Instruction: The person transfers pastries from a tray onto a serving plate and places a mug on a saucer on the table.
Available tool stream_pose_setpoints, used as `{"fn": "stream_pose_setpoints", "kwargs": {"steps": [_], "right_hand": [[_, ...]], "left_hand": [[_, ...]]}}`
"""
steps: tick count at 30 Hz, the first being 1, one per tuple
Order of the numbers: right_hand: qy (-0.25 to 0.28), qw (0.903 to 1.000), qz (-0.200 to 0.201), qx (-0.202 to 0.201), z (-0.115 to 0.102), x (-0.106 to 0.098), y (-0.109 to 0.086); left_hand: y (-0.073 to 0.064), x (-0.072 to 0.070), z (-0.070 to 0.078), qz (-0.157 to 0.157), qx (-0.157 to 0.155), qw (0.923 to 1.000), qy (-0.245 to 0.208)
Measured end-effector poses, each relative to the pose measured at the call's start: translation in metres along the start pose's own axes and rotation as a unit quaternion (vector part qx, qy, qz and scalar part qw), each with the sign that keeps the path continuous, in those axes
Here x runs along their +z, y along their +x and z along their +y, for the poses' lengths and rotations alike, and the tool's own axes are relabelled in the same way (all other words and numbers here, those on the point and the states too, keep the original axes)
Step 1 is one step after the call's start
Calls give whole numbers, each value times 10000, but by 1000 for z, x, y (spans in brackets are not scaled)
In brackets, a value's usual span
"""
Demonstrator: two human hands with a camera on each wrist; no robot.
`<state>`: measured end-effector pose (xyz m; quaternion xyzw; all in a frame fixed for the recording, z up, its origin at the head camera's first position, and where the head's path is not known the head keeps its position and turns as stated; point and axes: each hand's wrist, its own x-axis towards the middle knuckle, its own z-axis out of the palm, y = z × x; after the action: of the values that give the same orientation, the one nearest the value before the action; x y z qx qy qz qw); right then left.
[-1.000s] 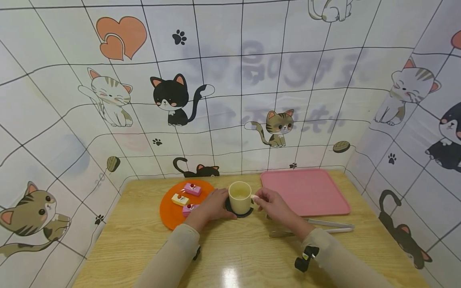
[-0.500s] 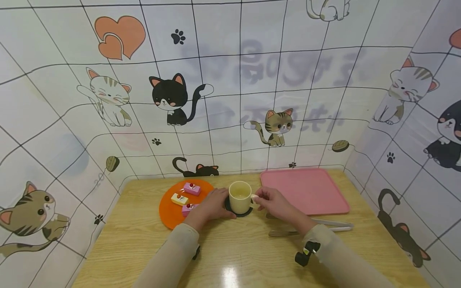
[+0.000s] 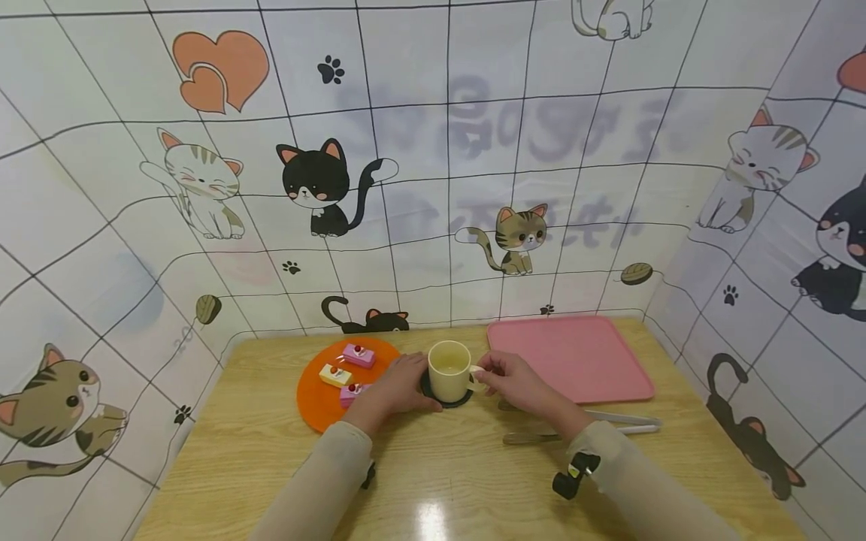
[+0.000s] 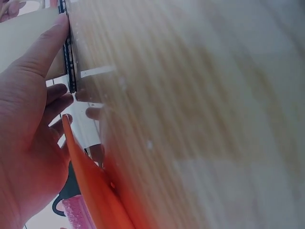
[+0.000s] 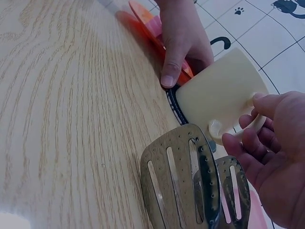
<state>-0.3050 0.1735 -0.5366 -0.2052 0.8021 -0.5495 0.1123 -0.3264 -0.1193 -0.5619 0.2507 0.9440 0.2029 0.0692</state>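
Observation:
A cream mug (image 3: 449,373) stands upright on a round black coaster (image 3: 460,401) near the middle of the table. The right hand (image 3: 509,381) pinches the mug's handle (image 5: 238,131) between thumb and fingers, as the right wrist view shows close up. On the mug's other side, the left hand (image 3: 401,387) holds the coaster's edge. Its thumb (image 4: 47,40) presses the rim of the coaster, and the fingers curve round the far side. Part of the left hand overlaps the orange plate (image 3: 314,402) in the head view.
Several small toy cake slices (image 3: 336,375) sit on the orange plate, left of the mug. A pink tray (image 3: 571,361) lies at the back right. Metal tongs (image 3: 625,423) with slotted ends lie under the right forearm. A cat-patterned wall (image 3: 419,188) closes off the back.
Both hands keep their places at the mug and coaster. The whole head view has shifted very slightly to the left; nothing else visibly moves.

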Motion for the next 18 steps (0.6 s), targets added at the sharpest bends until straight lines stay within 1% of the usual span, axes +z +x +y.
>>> {"fn": "stream_pose_setpoints", "kwargs": {"steps": [5, 9, 11, 14, 18], "right_hand": [[-82, 9999, 44, 59, 0, -1, 1], [-277, 9995, 154, 77, -1, -3, -1], [-406, 9988, 264, 81, -2, -4, -4], [-649, 9968, 462, 86, -3, -8, -9], [-1085, 9921, 630, -99, -3, -18, -15]], "left_hand": [[-1, -1, -2, 51, 37, 10000, -59], [0, -2, -4, 163, 177, 9997, 15], [0, -4, -5, 169, 217, 9996, 104], [-2, -6, -4, 121, 158, 9996, 199], [-11, -16, 1, 80, 47, 9998, 193]]}}
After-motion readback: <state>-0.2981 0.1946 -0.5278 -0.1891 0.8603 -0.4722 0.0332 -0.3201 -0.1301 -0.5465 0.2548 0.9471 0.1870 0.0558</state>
